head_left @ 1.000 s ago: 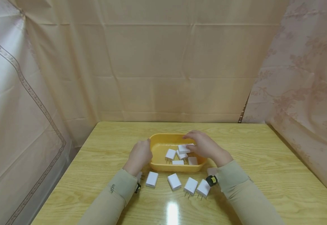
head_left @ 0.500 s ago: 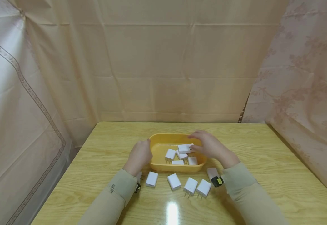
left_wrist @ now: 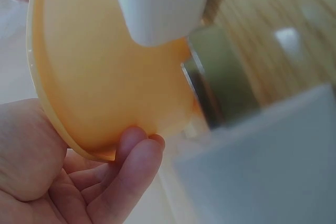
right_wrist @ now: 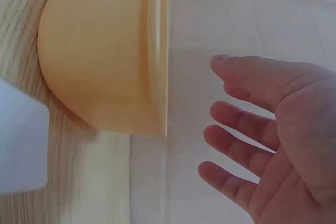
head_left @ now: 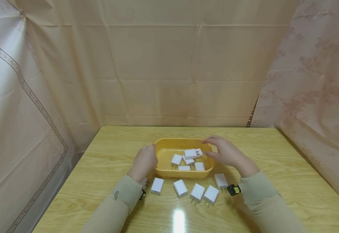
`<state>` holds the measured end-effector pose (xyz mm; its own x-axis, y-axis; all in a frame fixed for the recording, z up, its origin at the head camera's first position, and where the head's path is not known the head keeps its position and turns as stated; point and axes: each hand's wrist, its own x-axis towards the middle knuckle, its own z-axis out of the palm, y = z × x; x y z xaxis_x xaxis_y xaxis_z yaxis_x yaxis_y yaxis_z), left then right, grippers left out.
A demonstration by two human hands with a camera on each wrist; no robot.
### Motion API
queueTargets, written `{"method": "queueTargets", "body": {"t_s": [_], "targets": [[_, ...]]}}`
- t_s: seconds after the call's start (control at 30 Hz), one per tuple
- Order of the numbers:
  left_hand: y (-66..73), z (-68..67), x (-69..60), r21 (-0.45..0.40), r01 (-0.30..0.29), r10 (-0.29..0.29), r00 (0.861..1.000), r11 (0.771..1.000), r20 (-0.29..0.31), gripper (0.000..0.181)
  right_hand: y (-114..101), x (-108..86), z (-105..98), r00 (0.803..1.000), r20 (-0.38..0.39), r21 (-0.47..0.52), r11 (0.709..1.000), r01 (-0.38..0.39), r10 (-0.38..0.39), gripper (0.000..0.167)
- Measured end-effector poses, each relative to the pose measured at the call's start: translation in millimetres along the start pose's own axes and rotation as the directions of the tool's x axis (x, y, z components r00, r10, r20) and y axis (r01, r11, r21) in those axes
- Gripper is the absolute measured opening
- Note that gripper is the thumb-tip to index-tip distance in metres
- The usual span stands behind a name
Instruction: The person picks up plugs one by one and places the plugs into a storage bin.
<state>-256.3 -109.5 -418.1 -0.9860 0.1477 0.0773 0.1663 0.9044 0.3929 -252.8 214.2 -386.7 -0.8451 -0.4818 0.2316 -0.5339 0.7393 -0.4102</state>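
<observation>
A yellow plastic basin (head_left: 184, 174) stands mid-table in the head view, holding several white plug-in chargers (head_left: 176, 160). One charger (head_left: 193, 153) lies on top of the others, its two port slots facing right. My left hand (head_left: 146, 160) grips the basin's left end; in the left wrist view, thumb and fingers pinch the yellow rim (left_wrist: 47, 103). Over the basin's right end hovers my right hand (head_left: 227, 153), fingers spread and holding nothing. The right wrist view shows that palm (right_wrist: 310, 129) apart from the basin's outer wall (right_wrist: 100, 51).
Several chargers (head_left: 180, 188) lie in a loose row on the wooden table (head_left: 122, 142) before the basin. One charger (head_left: 144, 183) is partly hidden by the left sleeve. Another charger (head_left: 220, 181) lies by the right wrist strap (head_left: 234, 190). Cloth (head_left: 175, 103) hangs behind the table.
My right hand has let go of the top charger and drawn back to the right, leaving the charger on the pile. The left hand and the basin have stayed in place.
</observation>
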Motion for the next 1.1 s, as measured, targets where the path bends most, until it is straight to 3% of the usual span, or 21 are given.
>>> {"method": "queueTargets", "body": {"t_s": [0.43,1.1], "targets": [[0.0,1.3,0.5,-0.016,0.019,-0.019,1.0,1.0,0.008,0.047,2.4,-13.5,-7.9,1.0,0.018,0.0,1.0,0.002,-0.002,0.048],[-0.9,0.2,-0.4,-0.023,0.002,-0.002,1.0,1.0,-0.001,0.046,6.1,-33.0,-17.6,1.0,0.011,0.009,1.0,0.013,-0.013,0.053]]}}
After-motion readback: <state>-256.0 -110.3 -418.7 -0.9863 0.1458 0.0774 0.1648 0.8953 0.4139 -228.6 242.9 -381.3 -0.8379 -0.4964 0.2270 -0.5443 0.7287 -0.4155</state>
